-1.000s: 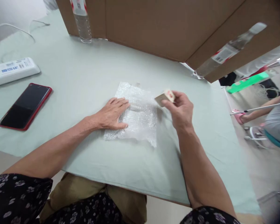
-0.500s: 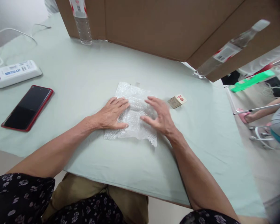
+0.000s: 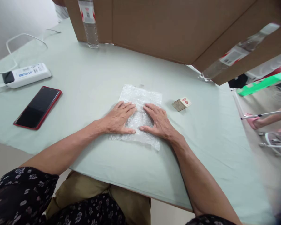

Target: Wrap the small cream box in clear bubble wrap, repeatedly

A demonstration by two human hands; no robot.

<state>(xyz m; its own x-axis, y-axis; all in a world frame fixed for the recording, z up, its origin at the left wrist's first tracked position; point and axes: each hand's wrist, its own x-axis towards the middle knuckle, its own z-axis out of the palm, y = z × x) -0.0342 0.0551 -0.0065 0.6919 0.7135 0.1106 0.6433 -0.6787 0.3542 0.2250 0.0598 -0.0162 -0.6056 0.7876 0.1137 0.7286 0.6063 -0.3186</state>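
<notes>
A sheet of clear bubble wrap (image 3: 140,95) lies flat on the pale green tablecloth (image 3: 89,87), its lower edge ragged. My left hand (image 3: 121,118) rests on its left part, palm down, thumb pointing right. On the right part lies my right hand (image 3: 158,122), also palm down with the thumb apart from the fingers. Neither hand grips anything. Bubble wrap shows between the two thumbs and above the fingertips. To the right of my right hand is a small folded card (image 3: 181,103), beige and brown.
At the left are a phone (image 3: 38,107) in a red case and a white power strip (image 3: 28,75) with cables. Behind stands a cardboard panel (image 3: 152,28) with a bottle (image 3: 90,26) and another bottle (image 3: 239,53). A person's leg (image 3: 271,119) shows at far right.
My right hand has come down flat on the bubble wrap, its fingers closer together. My left hand stays on the sheet. The whole view has shifted slightly.
</notes>
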